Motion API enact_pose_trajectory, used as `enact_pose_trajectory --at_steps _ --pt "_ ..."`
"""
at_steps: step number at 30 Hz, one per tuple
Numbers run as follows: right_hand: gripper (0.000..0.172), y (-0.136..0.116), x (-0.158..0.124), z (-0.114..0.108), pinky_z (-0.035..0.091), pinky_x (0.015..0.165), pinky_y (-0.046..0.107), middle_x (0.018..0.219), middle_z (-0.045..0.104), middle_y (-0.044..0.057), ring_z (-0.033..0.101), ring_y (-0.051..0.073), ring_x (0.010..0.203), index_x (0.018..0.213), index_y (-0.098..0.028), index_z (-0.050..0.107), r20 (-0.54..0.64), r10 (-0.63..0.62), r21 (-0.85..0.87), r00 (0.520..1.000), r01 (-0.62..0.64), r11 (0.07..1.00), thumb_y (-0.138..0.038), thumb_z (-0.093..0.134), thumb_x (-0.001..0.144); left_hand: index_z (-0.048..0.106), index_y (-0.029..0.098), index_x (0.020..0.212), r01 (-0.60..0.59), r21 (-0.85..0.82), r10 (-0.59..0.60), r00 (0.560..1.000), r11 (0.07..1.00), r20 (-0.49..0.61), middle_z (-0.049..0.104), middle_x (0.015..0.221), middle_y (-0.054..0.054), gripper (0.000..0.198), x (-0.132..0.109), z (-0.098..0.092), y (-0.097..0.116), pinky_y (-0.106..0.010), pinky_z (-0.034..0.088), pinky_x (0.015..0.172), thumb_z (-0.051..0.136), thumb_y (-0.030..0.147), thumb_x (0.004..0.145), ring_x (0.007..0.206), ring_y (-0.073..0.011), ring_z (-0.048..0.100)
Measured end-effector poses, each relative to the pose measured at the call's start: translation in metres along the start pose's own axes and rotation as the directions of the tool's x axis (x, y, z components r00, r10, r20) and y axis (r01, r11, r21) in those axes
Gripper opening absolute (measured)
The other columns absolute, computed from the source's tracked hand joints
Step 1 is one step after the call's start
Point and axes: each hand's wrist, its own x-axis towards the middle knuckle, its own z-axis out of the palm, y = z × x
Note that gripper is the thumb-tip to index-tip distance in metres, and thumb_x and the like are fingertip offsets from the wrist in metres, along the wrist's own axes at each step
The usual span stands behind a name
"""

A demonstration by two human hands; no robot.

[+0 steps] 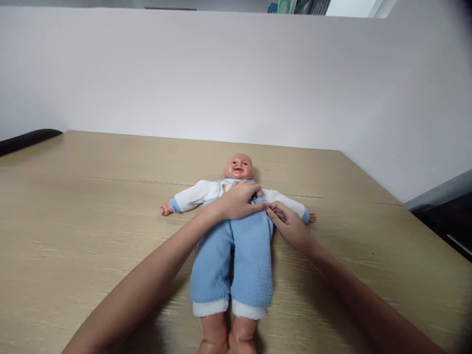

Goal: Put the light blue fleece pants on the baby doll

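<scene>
A baby doll (239, 166) lies on its back on the table, head away from me and arms spread. It wears a white top (195, 195) with blue cuffs and fluffy blue pants (252, 260) with white hems. My left hand (239, 200) lies across the doll's belly, fingers bent over the chest and thumb at the waistband, closed on the pants' upper edge. At the same edge, on the right side, my right hand (289, 223) pinches the waistband. The two thumbs nearly meet there. My hands hide much of the waistband and the top's front.
The wooden table (110, 206) has a seam running across behind the doll's arms. A white partition (221, 78) stands along its far edge and right side. Dark objects show at the left edge (31, 139) and right edge (446, 221).
</scene>
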Motion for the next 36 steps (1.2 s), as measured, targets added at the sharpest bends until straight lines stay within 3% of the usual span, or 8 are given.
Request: enact_pose_trajectory --at_steps 5,10,13,16,19,24,32,36 --pt "0.011 -0.001 -0.016 0.001 0.043 0.061 0.033 0.075 0.059 -0.001 0.055 0.02 0.065 0.098 -0.025 0.061 -0.051 -0.017 -0.185 0.999 0.007 0.983 -0.035 0.058 0.096 0.061 0.022 0.105 -0.016 -0.021 0.014 0.996 1.0 -0.091 0.071 0.114 -0.009 0.014 -0.01 -0.007 0.012 -0.045 0.044 0.108 0.064 0.036 0.104 0.115 -0.0285 0.064" --pt "0.019 -0.002 -0.022 -0.003 0.046 0.064 0.034 0.082 0.064 0.0 0.058 0.02 0.067 0.105 -0.024 0.065 -0.11 -0.012 -0.292 0.994 -0.021 0.956 -0.028 0.059 0.087 0.061 0.024 0.123 -0.065 -0.159 0.015 0.954 0.985 -0.298 0.068 0.135 -0.01 0.017 -0.057 -0.021 0.008 -0.041 0.04 0.12 0.055 0.033 0.11 0.133 -0.0253 0.059" --pt "0.023 0.001 -0.021 -0.006 0.05 0.068 0.035 0.083 0.066 0.001 0.062 0.021 0.072 0.104 -0.023 0.066 -0.062 0.028 -0.225 0.998 -0.041 0.973 -0.027 0.059 0.083 0.059 0.024 0.129 0.08 -0.234 -0.17 0.903 0.969 -0.395 0.066 0.135 -0.01 0.024 -0.096 -0.015 -0.016 -0.042 0.044 0.117 0.054 0.038 0.11 0.129 -0.0249 0.06" --pt "0.024 0.007 -0.02 -0.006 0.052 0.07 0.034 0.083 0.064 0.0 0.063 0.022 0.077 0.105 -0.024 0.064 -0.005 0.033 -0.132 0.999 -0.034 0.991 -0.027 0.061 0.082 0.056 0.022 0.126 0.238 -0.365 -0.376 0.848 0.9 -0.374 0.067 0.125 -0.01 0.027 -0.125 -0.004 -0.043 -0.042 0.05 0.107 0.049 0.043 0.111 0.116 -0.0245 0.065" --pt "0.026 0.011 -0.02 -0.003 0.05 0.066 0.032 0.08 0.06 -0.002 0.059 0.02 0.072 0.109 -0.025 0.062 0.037 0.0 -0.097 0.999 0.004 0.995 -0.03 0.068 0.084 0.057 0.022 0.113 0.319 -0.347 -0.423 0.86 0.882 -0.284 0.067 0.113 -0.008 0.028 -0.136 0.0 -0.058 -0.043 0.051 0.099 0.043 0.046 0.11 0.104 -0.0246 0.064" --pt "0.029 0.008 -0.022 -0.002 0.051 0.066 0.034 0.092 0.068 0.003 0.061 0.02 0.071 0.115 -0.025 0.06 -0.161 -0.055 -0.206 0.986 0.021 0.978 -0.04 0.069 0.092 0.055 0.023 0.108 0.307 -0.414 -0.416 0.886 0.857 -0.205 0.063 0.102 -0.005 0.023 -0.132 -0.003 -0.064 -0.04 0.051 0.091 0.045 0.043 0.105 0.096 -0.0231 0.059" --pt "0.023 0.01 -0.013 -0.044 0.05 0.099 0.051 0.116 0.074 0.014 0.067 0.036 0.108 0.117 -0.021 0.066 -0.083 -0.425 -0.76 0.901 0.219 0.612 -0.031 0.062 0.097 0.045 0.023 0.122 0.221 -0.536 -0.405 0.879 0.815 -0.253 0.058 0.106 -0.003 0.022 -0.131 0.001 -0.071 -0.035 0.049 0.091 0.05 0.032 0.103 0.097 -0.0188 0.059" --pt "0.049 0.024 -0.007 -0.077 0.05 0.103 0.057 0.131 0.073 0.017 0.066 0.042 0.12 0.131 -0.021 0.068 -0.003 -0.366 -0.812 0.93 0.211 0.544 -0.044 0.073 0.088 0.043 0.023 0.122 0.218 -0.378 -0.37 0.84 0.9 -0.397 0.06 0.111 -0.005 0.024 -0.128 0.007 -0.067 -0.034 0.05 0.089 0.053 0.026 0.101 0.095 -0.0181 0.06"
